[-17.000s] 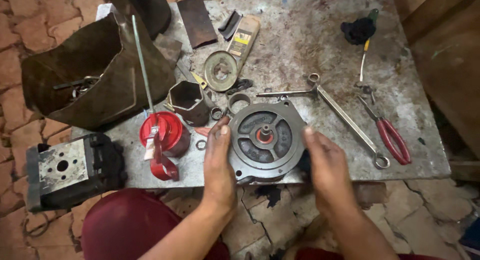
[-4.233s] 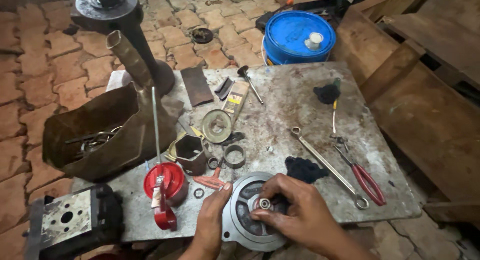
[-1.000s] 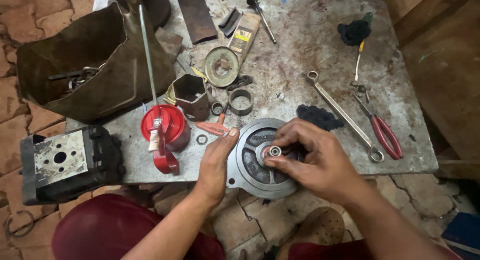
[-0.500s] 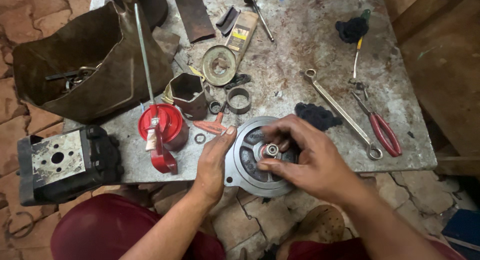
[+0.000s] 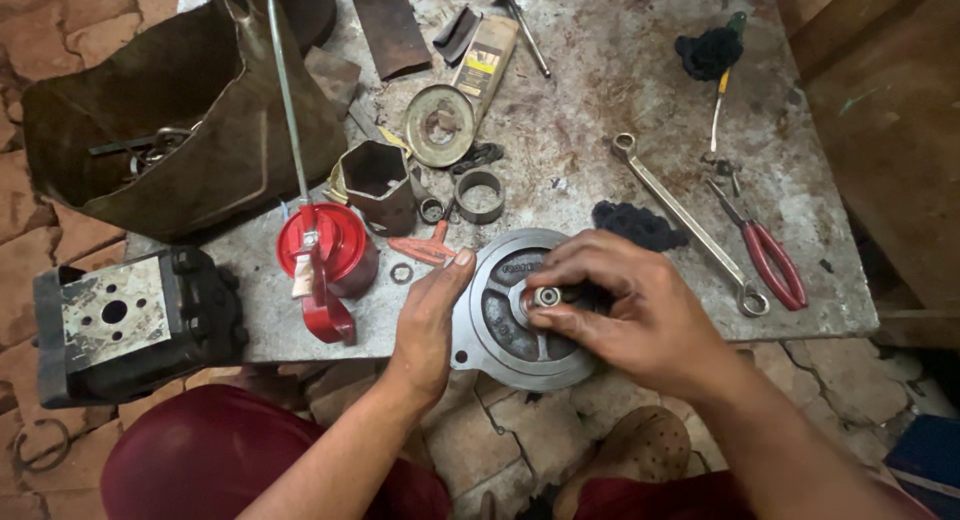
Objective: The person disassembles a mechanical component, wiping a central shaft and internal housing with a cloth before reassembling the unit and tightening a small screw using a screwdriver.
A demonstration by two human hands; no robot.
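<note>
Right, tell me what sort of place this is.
Likely a rough mechanical repair workshop: a stained metal worktable on a brick floor, hand tools like a long spanner and red-handled pliers, and a round grey machine cover under both hands.

The round cover is grey. Left of it stands a red oil can; right of it lie red-handled pliers.

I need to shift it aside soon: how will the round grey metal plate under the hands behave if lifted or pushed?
The plate looks like thick cast metal, so probably heavy and stiff. It overhangs the table edge, so a push toward the person could tip it off. Its surface looks greasy, perhaps slippery.
</note>
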